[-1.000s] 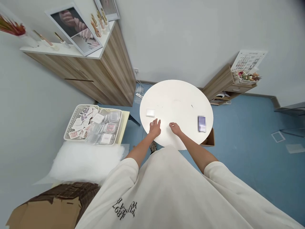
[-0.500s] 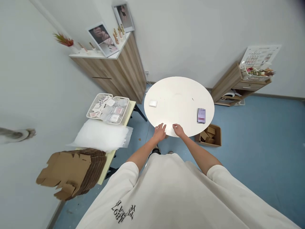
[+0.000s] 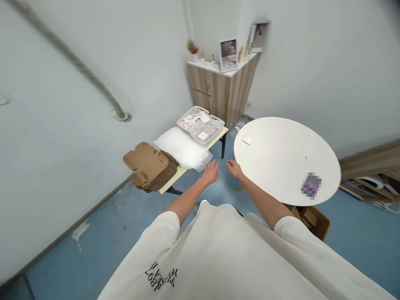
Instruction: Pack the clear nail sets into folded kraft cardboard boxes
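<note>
Left hand (image 3: 211, 171): fingers spread, hung near the white sheets (image 3: 183, 146), which lay on a yellow table (image 3: 175, 179) between flattened cardboard boxes (image 3: 148, 163) and two baskets (image 3: 215, 133). Right hand (image 3: 233, 168): fingers curled together beside the round white table (image 3: 281, 154); whether they pinched anything, I could not tell from where I stood. On the round table sat one small white box (image 3: 248, 140).

At left, a pale yellow surface (image 3: 170, 182) carries stacked flat cardboard (image 3: 150, 164) near, white sheets (image 3: 184, 148) midway and white baskets (image 3: 215, 134) far. The round white surface (image 3: 281, 154) at right bears a small white item (image 3: 247, 140) far left and a blurred purple item (image 3: 311, 185) near right.
</note>
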Demonstrator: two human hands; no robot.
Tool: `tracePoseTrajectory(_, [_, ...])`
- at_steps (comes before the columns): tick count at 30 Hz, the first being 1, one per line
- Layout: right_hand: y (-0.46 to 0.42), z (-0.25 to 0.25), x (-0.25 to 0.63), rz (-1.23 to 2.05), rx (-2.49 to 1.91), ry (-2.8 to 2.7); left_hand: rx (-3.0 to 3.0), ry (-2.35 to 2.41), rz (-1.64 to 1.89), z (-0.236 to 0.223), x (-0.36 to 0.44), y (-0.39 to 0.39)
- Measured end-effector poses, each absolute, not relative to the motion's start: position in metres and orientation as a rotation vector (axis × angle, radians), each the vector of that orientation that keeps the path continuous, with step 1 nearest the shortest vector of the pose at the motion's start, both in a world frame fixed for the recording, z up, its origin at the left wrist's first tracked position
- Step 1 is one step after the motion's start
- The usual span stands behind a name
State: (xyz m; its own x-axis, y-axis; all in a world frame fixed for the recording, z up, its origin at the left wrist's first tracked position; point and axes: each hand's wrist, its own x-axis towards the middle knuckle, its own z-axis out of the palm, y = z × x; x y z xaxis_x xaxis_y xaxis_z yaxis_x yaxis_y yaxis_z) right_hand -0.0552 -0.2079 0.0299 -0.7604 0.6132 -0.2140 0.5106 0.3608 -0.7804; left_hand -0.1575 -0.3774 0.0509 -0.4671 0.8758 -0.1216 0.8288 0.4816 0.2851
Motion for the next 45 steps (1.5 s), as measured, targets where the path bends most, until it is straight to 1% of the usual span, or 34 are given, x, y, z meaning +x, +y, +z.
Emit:
tracePoseTrajectory(5, [-0.299, 0.033, -0.145, 1.372, -0.774, -2.653, 1.28, 2.598, 0.362, 0.052, -0.214, -0.472])
tracePoseTrajectory(10, [-0.386, 0.033, -0.223, 1.351, -0.408, -2.765, 1.061, 2.729, 0.458, 0.057, -0.272, -0.565])
tracePoseTrajectory(15, [-0.452, 0.041, -0.285, 1.093, 0.056, -2.932, 0.814, 2.801, 0.403, 0.053, -0.325, -0.65])
tracePoseTrajectory(19, [-0.489, 0.044, -0.319, 0.848, 0.377, -3.087, 0.819, 2.744, 0.366, 0.037, -0.346, -0.695])
tracePoseTrajectory(22, [-0.507, 0.042, -0.338, 0.735, 0.513, -3.175, 0.867, 2.728, 0.352, 0.025, -0.348, -0.706])
tracePoseTrajectory(26, [-0.515, 0.036, -0.353, 0.655, 0.543, -3.283, 0.882, 2.77, 0.277, 0.024, -0.346, -0.706])
tracePoseTrajectory(31, [-0.51, 0.033, -0.362, 0.745, 0.531, -3.311, 0.694, 2.848, 0.179, 0.031, -0.344, -0.719])
tracePoseTrajectory(34, [-0.509, 0.033, -0.365, 0.805, 0.473, -3.3, 0.6, 2.856, 0.193, 0.031, -0.344, -0.732])
tracePoseTrajectory(37, [-0.512, 0.032, -0.366, 0.682, 0.513, -3.307, 0.606, 2.866, 0.241, 0.031, -0.346, -0.739])
tracePoseTrajectory(41, [-0.516, 0.032, -0.365, 0.473, 0.657, -3.297, 0.593, 2.853, 0.217, 0.033, -0.349, -0.739])
tracePoseTrajectory(45, [-0.514, 0.034, -0.364, 0.374, 0.649, -3.275, 0.629, 2.867, 0.207, 0.039, -0.346, -0.738])
